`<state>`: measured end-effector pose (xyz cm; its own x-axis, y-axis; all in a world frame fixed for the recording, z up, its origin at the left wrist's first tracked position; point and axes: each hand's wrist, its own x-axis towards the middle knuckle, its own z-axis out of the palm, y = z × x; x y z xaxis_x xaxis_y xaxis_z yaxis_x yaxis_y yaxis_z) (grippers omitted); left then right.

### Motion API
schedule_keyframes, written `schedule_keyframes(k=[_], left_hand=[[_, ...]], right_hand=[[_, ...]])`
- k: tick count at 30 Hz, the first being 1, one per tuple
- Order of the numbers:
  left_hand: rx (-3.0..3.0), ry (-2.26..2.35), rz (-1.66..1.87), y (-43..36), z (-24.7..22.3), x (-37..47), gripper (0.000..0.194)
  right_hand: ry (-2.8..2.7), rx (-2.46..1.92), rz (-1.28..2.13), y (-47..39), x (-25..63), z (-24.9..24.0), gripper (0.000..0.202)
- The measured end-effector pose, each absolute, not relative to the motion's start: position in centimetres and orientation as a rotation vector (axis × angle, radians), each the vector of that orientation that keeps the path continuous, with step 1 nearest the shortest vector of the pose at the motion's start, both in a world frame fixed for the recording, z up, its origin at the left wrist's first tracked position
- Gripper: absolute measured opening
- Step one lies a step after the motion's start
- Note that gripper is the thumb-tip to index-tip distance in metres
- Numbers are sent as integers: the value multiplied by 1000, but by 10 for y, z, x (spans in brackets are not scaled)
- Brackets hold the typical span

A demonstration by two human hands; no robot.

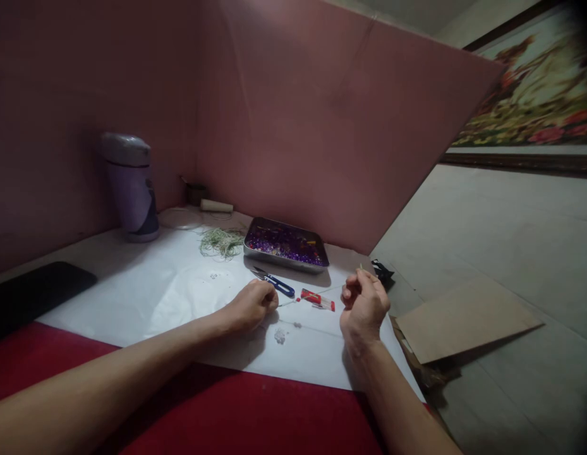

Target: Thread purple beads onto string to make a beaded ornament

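A thin thread [327,291] runs taut between my two hands above the white sheet. My left hand [255,304] is closed in a pinch on its left end. Raised a little higher, my right hand [366,306] pinches the other end; a small pale tip shows above its fingers. Along the thread, near my left fingers, sits a small red bead [297,300]. Blue-handled thread snips [278,285] lie just beyond my left hand. Behind the thread is a red and clear packet [318,299]. A small cluster of clear beads [280,336] rests nearer me.
A metal tray [255,254] of purple beads stands at the back, beside a tangle of green thread [220,243]. Farther left are a pale spool [216,206], a purple tumbler [132,196] and a black flat object [42,291]. A pink panel [321,126] rises behind; cardboard [468,316] lies right.
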<state>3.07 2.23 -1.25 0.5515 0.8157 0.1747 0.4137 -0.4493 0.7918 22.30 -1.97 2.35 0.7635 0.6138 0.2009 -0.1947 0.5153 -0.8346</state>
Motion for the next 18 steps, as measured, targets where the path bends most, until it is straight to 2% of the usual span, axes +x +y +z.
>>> schedule_keyframes(k=[10,18], left_hand=[[2412,1128,726,29,-26,28,15],[2395,1191,744,25,-20,24,19]], right_hand=[[-678,-857,588,-24,210,25,17],[-794,-871,659,-32,197,24,18]])
